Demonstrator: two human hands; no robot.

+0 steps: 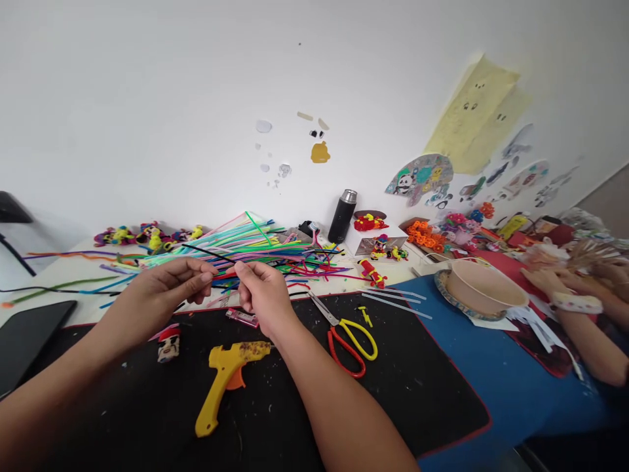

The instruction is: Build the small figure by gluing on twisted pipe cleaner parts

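A thin black pipe cleaner (211, 254) slants up and left from the pinched thumb and forefinger of my right hand (265, 295). My left hand (171, 288) is closed beside it, its thumb and fingertips pinched close to the same pipe cleaner; the exact grip is partly hidden. Beyond both hands lies a big pile of coloured pipe cleaners (236, 242). Below them on the black mat (393, 406) rest a yellow glue gun (230, 377), a pink lighter (242, 318) and a small doll head with a red top (168, 344). Scissors (344, 331) with red and yellow handles lie partly open to the right.
A black flask (343, 217) stands against the wall near a white box (376, 239) with small figures. Clear glue sticks (398, 298) lie at the mat's far edge. On the right is a round bowl (486, 285); beyond it, another person's hands (550, 282) work. A dark tablet-like slab (34, 341) sits left.
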